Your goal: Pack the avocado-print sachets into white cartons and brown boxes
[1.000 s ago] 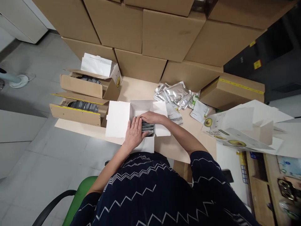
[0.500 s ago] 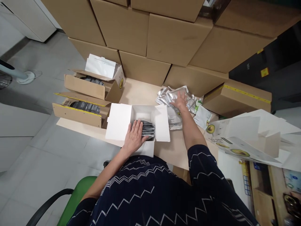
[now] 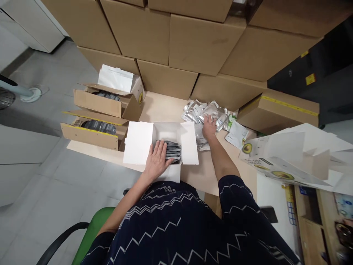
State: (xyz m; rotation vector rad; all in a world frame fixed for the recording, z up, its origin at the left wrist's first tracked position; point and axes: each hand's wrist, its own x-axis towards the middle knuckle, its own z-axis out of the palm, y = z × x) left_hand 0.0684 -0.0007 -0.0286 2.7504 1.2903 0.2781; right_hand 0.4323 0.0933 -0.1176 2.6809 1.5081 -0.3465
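My left hand [image 3: 157,157] lies with fingers stretched out over the left side of a white carton [image 3: 138,141] with its flaps spread, touching the row of grey sachets [image 3: 173,150] packed inside. My right hand [image 3: 209,127] rests at the near edge of a loose pile of silver foil pouches [image 3: 197,110], its fingers apart and reaching onto the foil. Part of the pile is hidden beneath that hand. To its right lies a white packet [image 3: 236,134] with an avocado print.
Two brown cardboard boxes [image 3: 96,101] holding dark packets stand open at the left. Stacked cartons [image 3: 168,79] wall off the back. On the right are a closed brown box [image 3: 284,114] and white avocado-printed cartons [image 3: 270,162]. A green chair [image 3: 93,232] stands behind at left.
My right hand has drawn back toward me, from the middle of the foil pile to its near edge. The pouches there have shifted slightly. My left hand stays on the sachets.
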